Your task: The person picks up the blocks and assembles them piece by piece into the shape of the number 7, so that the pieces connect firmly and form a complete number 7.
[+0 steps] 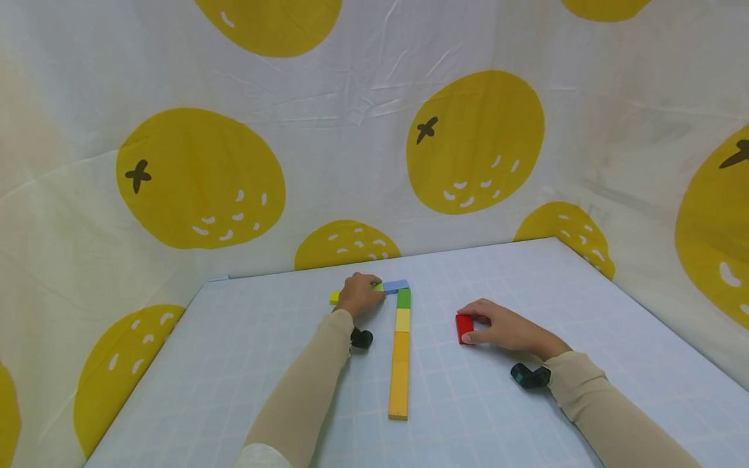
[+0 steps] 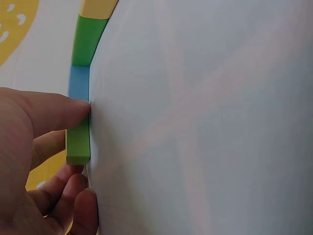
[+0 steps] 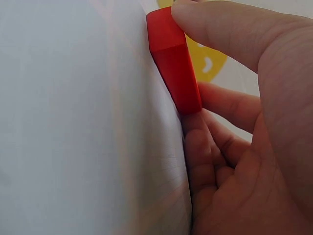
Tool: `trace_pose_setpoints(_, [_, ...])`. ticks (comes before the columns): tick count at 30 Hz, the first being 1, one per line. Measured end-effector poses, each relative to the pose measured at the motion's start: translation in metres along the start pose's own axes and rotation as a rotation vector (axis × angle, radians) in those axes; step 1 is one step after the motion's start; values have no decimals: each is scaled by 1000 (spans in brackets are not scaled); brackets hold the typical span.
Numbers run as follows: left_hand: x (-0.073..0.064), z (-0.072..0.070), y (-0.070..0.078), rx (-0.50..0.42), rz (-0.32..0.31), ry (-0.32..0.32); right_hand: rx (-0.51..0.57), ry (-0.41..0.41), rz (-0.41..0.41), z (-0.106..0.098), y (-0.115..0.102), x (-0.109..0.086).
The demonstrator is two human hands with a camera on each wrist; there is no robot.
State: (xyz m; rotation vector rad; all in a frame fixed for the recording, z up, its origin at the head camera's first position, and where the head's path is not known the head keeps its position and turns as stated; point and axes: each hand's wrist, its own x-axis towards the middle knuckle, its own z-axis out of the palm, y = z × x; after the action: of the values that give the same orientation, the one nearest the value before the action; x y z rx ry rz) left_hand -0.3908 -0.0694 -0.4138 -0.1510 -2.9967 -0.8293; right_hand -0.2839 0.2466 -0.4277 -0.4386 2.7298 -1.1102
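At the far side of the table, my left hand [image 1: 359, 294] pinches a light green block [image 2: 78, 142] between thumb and finger. That block sits end to end with a blue block [image 1: 396, 286]. The blue one meets a darker green block [image 1: 404, 298] at a corner. From there a pale yellow block [image 1: 402, 320] and a long orange stretch [image 1: 400, 377] run toward me in a straight line. To the right of this line, my right hand [image 1: 506, 325] holds a red block [image 3: 176, 73] by its ends, low at the tabletop.
A bright yellow block [image 1: 334, 298] peeks out left of the left hand, partly hidden by it. The table [image 1: 205, 390] has a pale blue checked cover. Behind it hangs a white curtain [image 1: 351, 162] printed with big yellow fruits.
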Motion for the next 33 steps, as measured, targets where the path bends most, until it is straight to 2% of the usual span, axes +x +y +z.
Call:
trace_pose_setpoints(14, [1,-3,0,-5,-7,-4,3,5,3,0,-1,1])
trace_pose_setpoints(21, [-5,-13,-2,-7,48,-25,-2,13,21,1,3,-1])
trace_pose_setpoints(27, [-8,-31,-17,-97,77,-25,8,11,11,0,3,-1])
trace_pose_setpoints(33, [-7,-45,-45,-170,102,-1,11,3,-1,-1,0,-1])
